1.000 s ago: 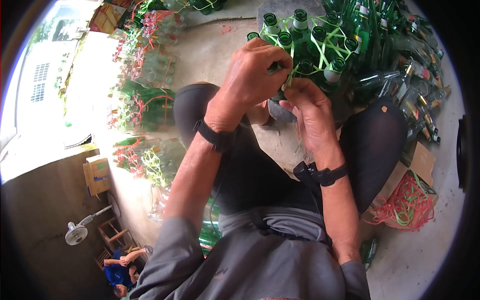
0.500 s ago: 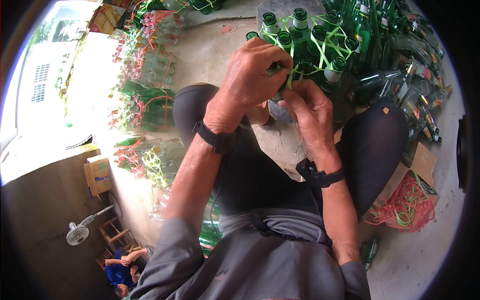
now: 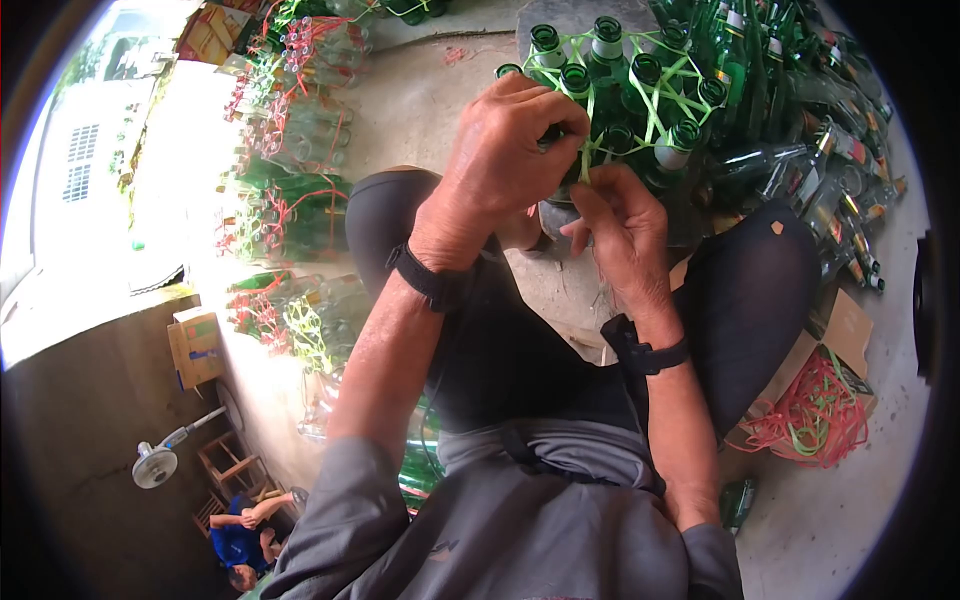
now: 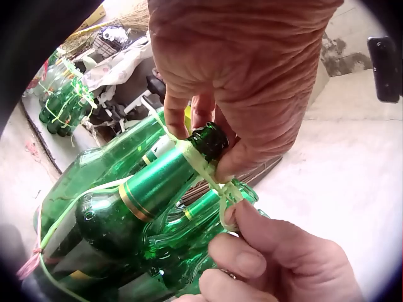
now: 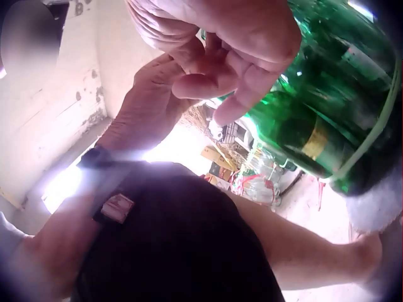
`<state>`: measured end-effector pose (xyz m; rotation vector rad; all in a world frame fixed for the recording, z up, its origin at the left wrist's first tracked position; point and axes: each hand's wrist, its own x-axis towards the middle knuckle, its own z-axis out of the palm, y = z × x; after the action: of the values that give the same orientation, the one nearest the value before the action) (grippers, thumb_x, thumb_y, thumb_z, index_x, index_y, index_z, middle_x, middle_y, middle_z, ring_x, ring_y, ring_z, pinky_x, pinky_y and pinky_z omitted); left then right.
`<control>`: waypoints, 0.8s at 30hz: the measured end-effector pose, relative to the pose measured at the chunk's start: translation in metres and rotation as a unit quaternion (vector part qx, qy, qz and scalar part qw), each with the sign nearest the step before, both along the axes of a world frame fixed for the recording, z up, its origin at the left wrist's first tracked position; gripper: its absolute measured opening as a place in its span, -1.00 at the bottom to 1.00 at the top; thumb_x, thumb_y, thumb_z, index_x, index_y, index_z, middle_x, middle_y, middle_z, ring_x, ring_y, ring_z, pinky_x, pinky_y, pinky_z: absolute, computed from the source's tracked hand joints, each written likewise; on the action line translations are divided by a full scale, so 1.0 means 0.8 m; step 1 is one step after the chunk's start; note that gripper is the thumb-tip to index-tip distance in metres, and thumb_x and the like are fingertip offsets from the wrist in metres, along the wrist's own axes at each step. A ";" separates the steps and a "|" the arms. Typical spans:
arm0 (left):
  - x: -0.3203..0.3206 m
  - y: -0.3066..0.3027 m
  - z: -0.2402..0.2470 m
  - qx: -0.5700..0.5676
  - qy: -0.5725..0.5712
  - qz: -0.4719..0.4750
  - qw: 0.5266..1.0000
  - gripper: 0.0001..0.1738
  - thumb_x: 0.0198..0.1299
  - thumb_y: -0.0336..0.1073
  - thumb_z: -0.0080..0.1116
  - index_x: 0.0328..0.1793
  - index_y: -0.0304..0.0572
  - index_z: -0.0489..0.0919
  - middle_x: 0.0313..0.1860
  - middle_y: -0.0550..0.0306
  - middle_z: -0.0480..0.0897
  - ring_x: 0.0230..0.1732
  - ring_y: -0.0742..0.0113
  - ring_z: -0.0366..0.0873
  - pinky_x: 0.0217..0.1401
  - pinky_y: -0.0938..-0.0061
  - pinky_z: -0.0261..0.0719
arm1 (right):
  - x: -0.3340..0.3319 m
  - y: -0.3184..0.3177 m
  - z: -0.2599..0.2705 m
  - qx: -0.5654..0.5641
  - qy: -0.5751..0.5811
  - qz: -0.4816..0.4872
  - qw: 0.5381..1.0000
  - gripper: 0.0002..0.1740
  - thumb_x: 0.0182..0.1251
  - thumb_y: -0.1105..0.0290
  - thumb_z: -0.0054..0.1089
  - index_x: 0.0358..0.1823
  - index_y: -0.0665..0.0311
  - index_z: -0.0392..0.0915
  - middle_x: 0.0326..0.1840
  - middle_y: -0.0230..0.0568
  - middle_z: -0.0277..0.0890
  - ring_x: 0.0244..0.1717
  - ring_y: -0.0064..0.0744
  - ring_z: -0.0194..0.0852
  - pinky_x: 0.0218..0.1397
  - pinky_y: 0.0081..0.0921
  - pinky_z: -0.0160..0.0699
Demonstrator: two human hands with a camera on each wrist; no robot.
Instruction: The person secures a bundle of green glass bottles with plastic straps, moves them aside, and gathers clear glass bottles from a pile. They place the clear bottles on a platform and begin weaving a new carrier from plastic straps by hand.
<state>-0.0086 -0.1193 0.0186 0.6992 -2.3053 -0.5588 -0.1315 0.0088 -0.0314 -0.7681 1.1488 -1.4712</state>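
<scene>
On the floor at the right of the head view, a heap of loose bottles (image 3: 835,185) lies beside the work, the largest group on that side. Next in size is the bundle of green bottles (image 3: 608,68), upright in front of the person, partly hidden by the hands. A carton (image 3: 845,330) holding red and green straps (image 3: 810,415) sits lower right.

Both hands work close together at the bundle's near corner. The left hand (image 3: 515,145) grips a bottle neck (image 4: 210,139), its thumb pressing close to the light-green strap (image 4: 203,165). The right hand (image 3: 630,235) pinches the strap's free end (image 4: 228,204) between thumb and finger, just beside the neck.

Progress, as judged from the strapping: the upper lacing appears largely complete, since strap crosses and loops many of the necks, and another band encircles the bottle bodies. The corner under the fingers seems to remain, its end being in hand; whether a knot is already formed cannot be told.

Compared with the head frame half a second earlier, the bundle appears slightly farther right. The left hand is nearly unchanged; the right fingers lie slightly lower, with one fingertip more plainly separated below the thumb.
</scene>
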 end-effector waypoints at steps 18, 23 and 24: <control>0.000 0.004 0.000 -0.048 -0.027 -0.012 0.998 -0.87 0.00 -0.49 0.35 -0.30 -0.11 0.76 -0.37 0.12 0.72 -0.20 0.10 0.66 -0.08 0.26 0.66 | -0.007 -0.001 -0.009 0.012 0.184 -0.023 0.983 -0.90 0.52 0.46 0.25 -0.13 0.36 0.56 -0.47 -0.41 0.55 -0.54 -0.67 0.54 -0.41 -0.64 0.49; -0.001 0.003 0.001 -0.040 -0.017 -0.013 0.999 -0.87 -0.01 -0.50 0.34 -0.30 -0.11 0.75 -0.37 0.13 0.71 -0.19 0.11 0.65 -0.07 0.27 0.65 | -0.008 0.002 -0.026 -0.061 0.245 -0.051 0.966 -0.90 0.52 0.49 0.25 -0.06 0.35 0.57 -0.42 -0.42 0.56 -0.48 -0.70 0.53 -0.37 -0.65 0.50; -0.001 0.003 0.003 -0.045 -0.013 -0.015 0.999 -0.87 -0.01 -0.50 0.34 -0.30 -0.12 0.74 -0.37 0.13 0.71 -0.18 0.11 0.65 -0.05 0.27 0.64 | -0.007 0.002 -0.027 -0.079 0.251 -0.056 0.963 -0.90 0.53 0.50 0.25 -0.04 0.35 0.57 -0.39 -0.41 0.57 -0.46 -0.71 0.52 -0.36 -0.65 0.51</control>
<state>-0.0092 -0.1170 0.0209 0.6341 -2.3533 -0.4574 -0.1374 0.0100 -0.0530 -1.2557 1.4813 -1.5178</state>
